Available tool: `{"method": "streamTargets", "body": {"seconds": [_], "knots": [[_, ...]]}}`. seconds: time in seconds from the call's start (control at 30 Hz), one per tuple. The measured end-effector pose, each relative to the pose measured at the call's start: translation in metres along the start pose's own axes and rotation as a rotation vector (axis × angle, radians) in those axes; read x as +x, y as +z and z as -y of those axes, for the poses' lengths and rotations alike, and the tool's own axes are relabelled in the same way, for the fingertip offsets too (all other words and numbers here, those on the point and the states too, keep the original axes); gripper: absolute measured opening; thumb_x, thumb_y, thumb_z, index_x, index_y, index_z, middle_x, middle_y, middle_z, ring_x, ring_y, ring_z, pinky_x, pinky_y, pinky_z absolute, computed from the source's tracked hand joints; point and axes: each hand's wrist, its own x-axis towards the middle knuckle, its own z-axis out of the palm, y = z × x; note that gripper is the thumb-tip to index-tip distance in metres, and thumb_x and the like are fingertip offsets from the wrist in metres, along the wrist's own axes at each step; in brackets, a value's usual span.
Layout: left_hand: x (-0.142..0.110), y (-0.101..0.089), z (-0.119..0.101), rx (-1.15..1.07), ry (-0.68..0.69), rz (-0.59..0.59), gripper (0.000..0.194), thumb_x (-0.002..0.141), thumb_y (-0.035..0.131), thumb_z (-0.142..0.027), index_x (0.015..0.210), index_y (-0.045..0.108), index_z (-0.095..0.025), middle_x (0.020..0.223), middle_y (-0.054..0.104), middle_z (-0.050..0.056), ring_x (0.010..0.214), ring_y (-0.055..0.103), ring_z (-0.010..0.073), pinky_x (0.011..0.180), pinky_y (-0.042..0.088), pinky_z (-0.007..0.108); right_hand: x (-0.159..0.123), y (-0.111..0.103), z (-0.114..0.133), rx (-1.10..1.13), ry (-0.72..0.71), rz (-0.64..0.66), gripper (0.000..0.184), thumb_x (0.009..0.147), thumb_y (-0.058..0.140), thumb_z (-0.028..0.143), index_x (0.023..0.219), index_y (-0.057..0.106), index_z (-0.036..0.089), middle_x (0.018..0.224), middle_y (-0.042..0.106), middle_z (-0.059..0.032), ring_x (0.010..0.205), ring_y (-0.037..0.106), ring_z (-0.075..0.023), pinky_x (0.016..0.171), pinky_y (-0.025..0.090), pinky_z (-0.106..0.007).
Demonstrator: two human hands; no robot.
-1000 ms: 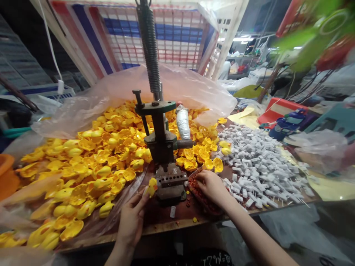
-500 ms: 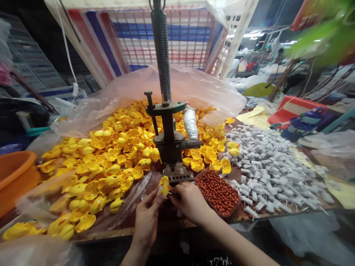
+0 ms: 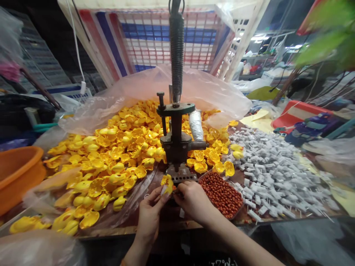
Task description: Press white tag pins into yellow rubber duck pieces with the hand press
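Observation:
My left hand (image 3: 151, 208) pinches a yellow plastic duck shell half (image 3: 166, 181) between thumb and fingers, at the front of a hand press. My right hand (image 3: 192, 199) is closed just to the right of the shell, its fingertips close to the shell's edge. Whatever those fingertips grip is too small and covered to make out. Directly behind both hands is the dark metal block with a row of holes (image 3: 185, 178), at the foot of the black press (image 3: 177, 146). Right of my right hand sits a clear tray of reddish-brown beads (image 3: 222, 194).
A large heap of yellow duck shell halves (image 3: 111, 162) spreads left and behind the press. Grey-white blocks with thin metal pins (image 3: 277, 173) are piled on the right. An orange tub (image 3: 20, 177) stands far left, and a wrapped press handle (image 3: 196, 125) juts out right.
The camera view has turned a little left, so the whole scene sits further right. Both hands stay together in front of the press, with the duck shell tipped slightly differently.

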Motion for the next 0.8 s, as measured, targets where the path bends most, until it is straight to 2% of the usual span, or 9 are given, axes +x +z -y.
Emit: {"method": "streamTargets", "body": {"seconds": [0.3,0.4,0.57,0.67,0.73,0.8], "knots": [[0.005,-0.006,0.005,0.053,0.032,0.018,0.041,0.06,0.083,-0.033,0.096,0.075,-0.015,0.095,0.076,0.01,0.093,0.069,0.0242,0.087,0.053,0.031,-0.001,0.001,0.0,-0.032,-0.068,-0.023,0.015,0.086,0.06,0.024,0.074,0.066,0.017,0.074,0.067,-0.0053,0.074,0.062,-0.018,0.069,0.041,-0.026],[0.014,-0.004,0.002,0.108,0.043,0.034,0.043,0.062,0.081,-0.038,0.098,0.075,-0.015,0.1,0.074,0.012,0.096,0.068,0.0261,0.088,0.052,0.036,0.008,0.006,-0.004,-0.033,-0.049,-0.036,0.019,0.088,0.059,0.027,0.075,0.067,0.017,0.076,0.068,-0.0064,0.077,0.062,-0.0188,0.072,0.042,-0.027],[0.051,0.004,-0.005,0.493,0.333,0.156,0.031,0.071,0.071,-0.037,0.094,0.075,-0.016,0.103,0.07,0.012,0.1,0.063,0.0261,0.094,0.047,0.041,0.03,0.019,-0.011,-0.033,0.098,0.01,0.015,0.088,0.058,0.024,0.085,0.071,0.016,0.086,0.071,-0.0093,0.083,0.064,-0.02,0.073,0.044,-0.027],[0.07,0.007,-0.007,0.69,0.387,0.27,0.026,0.077,0.064,-0.03,0.095,0.074,-0.016,0.098,0.065,0.01,0.096,0.062,0.0239,0.092,0.047,0.041,0.026,0.014,-0.031,0.044,0.213,0.059,0.014,0.082,0.06,0.021,0.075,0.071,0.015,0.078,0.072,-0.0085,0.071,0.064,-0.0181,0.063,0.042,-0.025],[0.077,0.007,-0.009,0.773,0.389,0.359,0.026,0.079,0.061,-0.025,0.1,0.073,-0.015,0.101,0.062,0.01,0.098,0.061,0.0229,0.092,0.047,0.039,0.025,-0.001,-0.055,0.164,0.298,-0.026,0.021,0.082,0.057,0.025,0.067,0.068,0.016,0.065,0.068,-0.0063,0.059,0.059,-0.0153,0.056,0.039,-0.024],[0.078,0.008,-0.012,0.858,0.415,0.431,0.027,0.08,0.059,-0.02,0.103,0.071,-0.015,0.105,0.059,0.01,0.1,0.059,0.022,0.094,0.046,0.037,0.038,-0.028,-0.082,0.332,0.373,-0.239,0.029,0.083,0.054,0.033,0.064,0.066,0.015,0.057,0.063,-0.0045,0.053,0.054,-0.0137,0.052,0.038,-0.025]]}}
